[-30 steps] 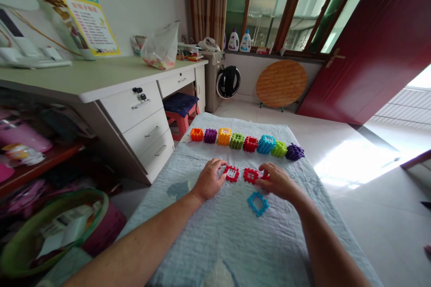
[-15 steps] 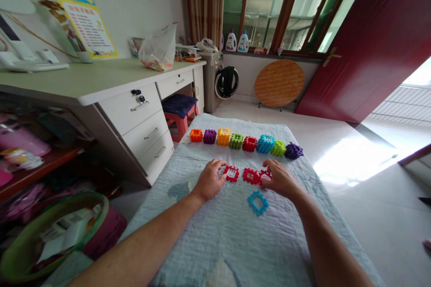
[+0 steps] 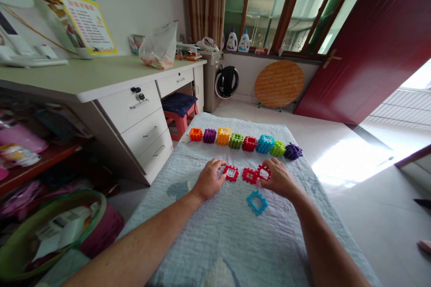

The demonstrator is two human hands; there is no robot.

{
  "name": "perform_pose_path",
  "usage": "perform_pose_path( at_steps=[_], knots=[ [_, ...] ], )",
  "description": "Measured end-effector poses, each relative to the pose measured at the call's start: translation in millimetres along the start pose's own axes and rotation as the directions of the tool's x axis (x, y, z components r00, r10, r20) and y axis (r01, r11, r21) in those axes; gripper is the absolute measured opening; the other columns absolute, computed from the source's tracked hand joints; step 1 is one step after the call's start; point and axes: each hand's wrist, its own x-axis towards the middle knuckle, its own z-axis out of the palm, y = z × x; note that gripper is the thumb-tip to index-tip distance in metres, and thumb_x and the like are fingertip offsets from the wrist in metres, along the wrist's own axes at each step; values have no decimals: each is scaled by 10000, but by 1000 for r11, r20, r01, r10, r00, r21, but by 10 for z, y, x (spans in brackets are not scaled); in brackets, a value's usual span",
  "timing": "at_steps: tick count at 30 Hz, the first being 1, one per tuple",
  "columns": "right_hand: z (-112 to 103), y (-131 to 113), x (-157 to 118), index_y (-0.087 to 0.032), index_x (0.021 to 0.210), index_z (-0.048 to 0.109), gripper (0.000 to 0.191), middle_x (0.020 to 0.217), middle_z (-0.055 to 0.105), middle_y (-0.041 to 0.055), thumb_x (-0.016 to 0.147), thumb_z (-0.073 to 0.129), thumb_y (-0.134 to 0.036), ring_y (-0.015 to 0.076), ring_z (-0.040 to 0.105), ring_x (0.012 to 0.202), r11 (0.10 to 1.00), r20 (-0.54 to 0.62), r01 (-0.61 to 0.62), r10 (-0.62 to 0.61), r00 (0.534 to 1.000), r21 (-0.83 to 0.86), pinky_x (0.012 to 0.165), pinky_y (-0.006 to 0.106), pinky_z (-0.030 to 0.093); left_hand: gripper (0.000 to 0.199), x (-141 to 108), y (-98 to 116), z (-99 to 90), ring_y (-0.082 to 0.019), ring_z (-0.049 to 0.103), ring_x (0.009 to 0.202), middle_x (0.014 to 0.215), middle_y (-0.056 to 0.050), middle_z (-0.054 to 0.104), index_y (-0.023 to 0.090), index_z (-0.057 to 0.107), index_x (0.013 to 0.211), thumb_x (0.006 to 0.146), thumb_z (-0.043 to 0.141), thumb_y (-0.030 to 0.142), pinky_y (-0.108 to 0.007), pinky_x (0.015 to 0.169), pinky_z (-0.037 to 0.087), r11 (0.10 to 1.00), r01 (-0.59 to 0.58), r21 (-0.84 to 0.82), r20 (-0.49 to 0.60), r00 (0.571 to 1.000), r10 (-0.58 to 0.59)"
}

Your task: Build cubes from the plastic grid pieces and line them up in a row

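Observation:
My left hand (image 3: 209, 180) pinches the left edge of a red square piece (image 3: 231, 173) with a lattice centre, low over the cloth. In my right hand (image 3: 279, 178) is a red open-frame piece (image 3: 263, 172), tilted up and held by its right side. Just left of that frame, a red window piece (image 3: 249, 176) lies on the cloth, close to it or touching. A blue open frame (image 3: 257, 202) lies flat nearer to me. Behind my hands stands a row of several coloured cubes, among them a red cube (image 3: 249, 144) and a blue cube (image 3: 265, 143).
The pieces lie on a cloth-covered table (image 3: 215, 233). To the left stand a desk (image 3: 111, 74) with drawers, a stool (image 3: 180, 104) and a basket (image 3: 104, 215). A washing machine (image 3: 212, 80) and a round wooden board (image 3: 279, 83) are at the back.
My right hand has tilted the red open frame up, so its opening shows more clearly. My left hand has stayed almost still.

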Motion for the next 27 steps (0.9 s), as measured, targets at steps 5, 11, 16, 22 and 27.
perform_pose_path(
  at_steps=[5,11,16,22,27],
  knots=[
    [110,-266,41,-199,969,547,277,938,504,51,706,616,-247,206,488,910,988,-71,112,-105,992,107,840,306,387,287,4,26,-10,-194,557,904,999,-59,589,177,585,1028,753,579,98,-351,862,485,1000,8,6,10,1000,-8],
    [249,-304,87,-189,864,559,182,896,489,52,694,603,-237,208,471,876,995,-14,88,-87,996,51,818,304,371,293,4,2,7,-189,559,897,987,-55,588,181,584,1027,748,583,91,-342,858,484,1000,-11,13,0,1000,11],
    [241,-259,87,-192,902,563,218,897,489,47,693,609,-237,209,467,891,997,-23,67,-66,998,43,828,304,356,299,1,-9,14,-186,560,890,988,-55,588,178,579,1031,747,583,87,-337,852,484,1000,-11,15,-1,1000,11],
    [285,-242,106,-182,961,584,314,920,501,51,676,653,-295,216,476,911,997,33,50,-52,998,54,856,307,351,303,4,-9,17,-185,565,895,987,-50,589,188,579,1026,741,584,85,-335,854,485,1000,-10,1,-6,1000,10],
    [278,-247,121,-168,908,596,261,875,507,43,676,635,-282,201,489,874,996,22,41,-43,999,80,838,300,371,306,-2,-20,23,-187,565,891,981,-49,589,192,579,1021,737,577,80,-343,859,486,1000,-10,3,-15,1000,10]
  ],
)
